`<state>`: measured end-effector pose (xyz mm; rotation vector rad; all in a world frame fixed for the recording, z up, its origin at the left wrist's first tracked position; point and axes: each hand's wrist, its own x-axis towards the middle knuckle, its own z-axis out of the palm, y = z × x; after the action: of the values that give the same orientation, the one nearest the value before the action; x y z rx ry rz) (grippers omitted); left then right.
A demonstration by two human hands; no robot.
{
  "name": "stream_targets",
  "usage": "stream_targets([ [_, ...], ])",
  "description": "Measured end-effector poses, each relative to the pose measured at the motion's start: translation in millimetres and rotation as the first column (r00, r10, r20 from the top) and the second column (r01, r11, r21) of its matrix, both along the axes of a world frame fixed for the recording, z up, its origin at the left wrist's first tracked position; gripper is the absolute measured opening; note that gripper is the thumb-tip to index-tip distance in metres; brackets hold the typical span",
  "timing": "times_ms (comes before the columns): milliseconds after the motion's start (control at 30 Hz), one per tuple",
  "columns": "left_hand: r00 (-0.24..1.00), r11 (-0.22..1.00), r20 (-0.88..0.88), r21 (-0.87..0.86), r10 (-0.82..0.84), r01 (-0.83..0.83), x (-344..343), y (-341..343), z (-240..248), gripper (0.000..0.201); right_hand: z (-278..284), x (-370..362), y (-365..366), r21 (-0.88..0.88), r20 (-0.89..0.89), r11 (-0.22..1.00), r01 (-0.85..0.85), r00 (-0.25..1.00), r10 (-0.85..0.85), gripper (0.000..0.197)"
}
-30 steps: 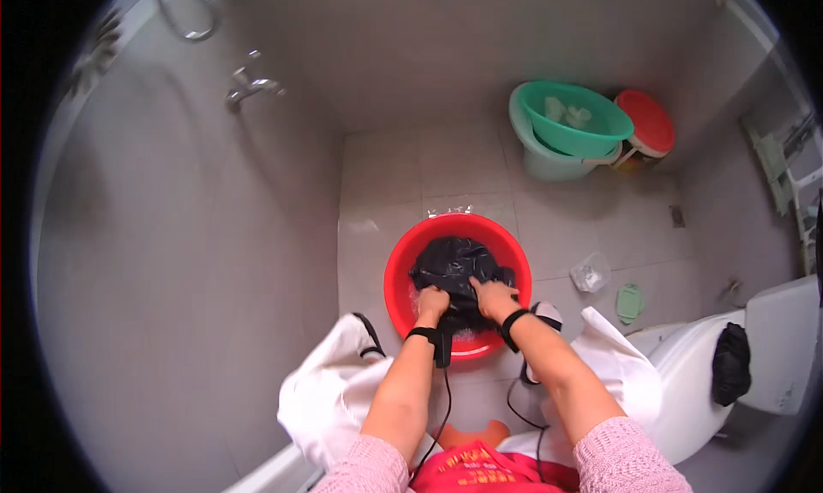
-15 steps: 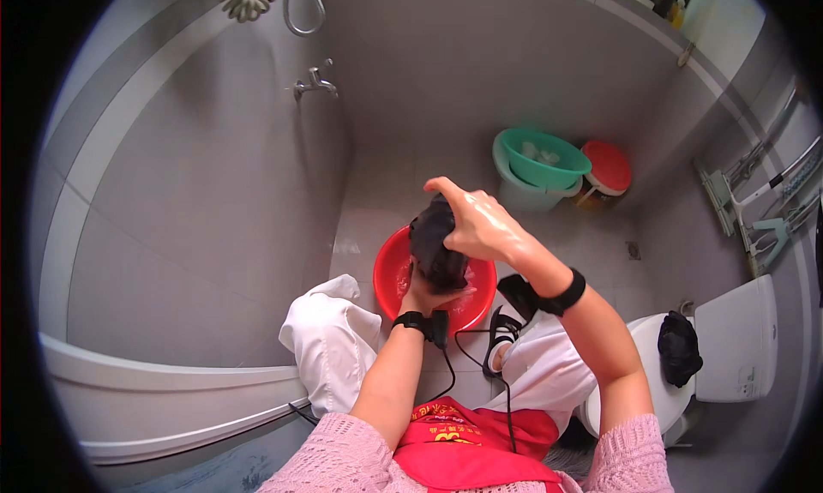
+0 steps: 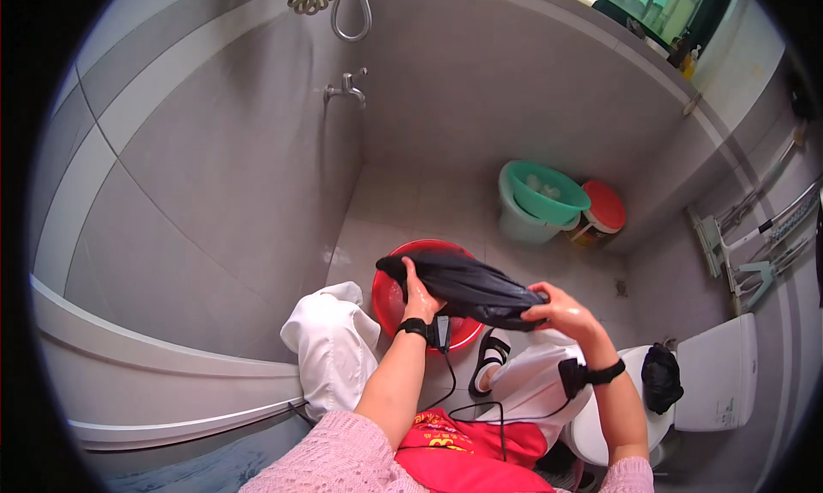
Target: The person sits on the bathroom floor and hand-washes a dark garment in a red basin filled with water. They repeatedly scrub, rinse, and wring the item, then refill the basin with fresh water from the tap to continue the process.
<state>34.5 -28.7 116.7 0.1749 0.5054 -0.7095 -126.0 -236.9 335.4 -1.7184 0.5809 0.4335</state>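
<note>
Grey floor tiles (image 3: 369,223) spread below both hands. The left hand (image 3: 420,301) holds the black cloth (image 3: 467,285) near one end, fingers partly hidden; the right hand (image 3: 567,311) pinches the other, past the rim of the red basin (image 3: 382,303) beneath the left. Keeping both ends over the basin would probably catch drips best. Beyond the right hand stands a green tub (image 3: 559,207).
</note>
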Motion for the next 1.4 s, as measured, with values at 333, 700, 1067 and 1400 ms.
stream_targets([
  [333, 0.985, 0.942, -0.062, 0.288, -0.164, 0.175, 51.7, -25.9, 49.0, 0.032, -51.0, 85.6, -56.0, -0.259, 0.228, 0.966, -0.03, 0.97, 0.091, 0.077],
  [700, 0.868, 0.879, 0.246, 0.329, -0.432, 0.344, 34.3, -19.2, 85.7, 0.05, -109.3, 133.7, 38.6, -0.523, 0.211, 0.812, -0.258, 0.884, 0.417, 0.149],
  [1067, 0.697, 0.77, 0.342, 0.386, -0.631, 0.508, 20.1, -3.9, 78.6, 0.071, -128.9, 135.9, 39.0, -0.622, 0.159, 0.714, -0.322, 0.841, 0.518, 0.117],
  [1400, 0.959, 0.686, -0.184, 0.67, -0.216, 0.283, 19.2, 33.7, 57.2, 0.111, -143.7, 136.6, 38.6, -0.812, 0.273, 0.574, -0.108, 0.798, 0.538, 0.058],
])
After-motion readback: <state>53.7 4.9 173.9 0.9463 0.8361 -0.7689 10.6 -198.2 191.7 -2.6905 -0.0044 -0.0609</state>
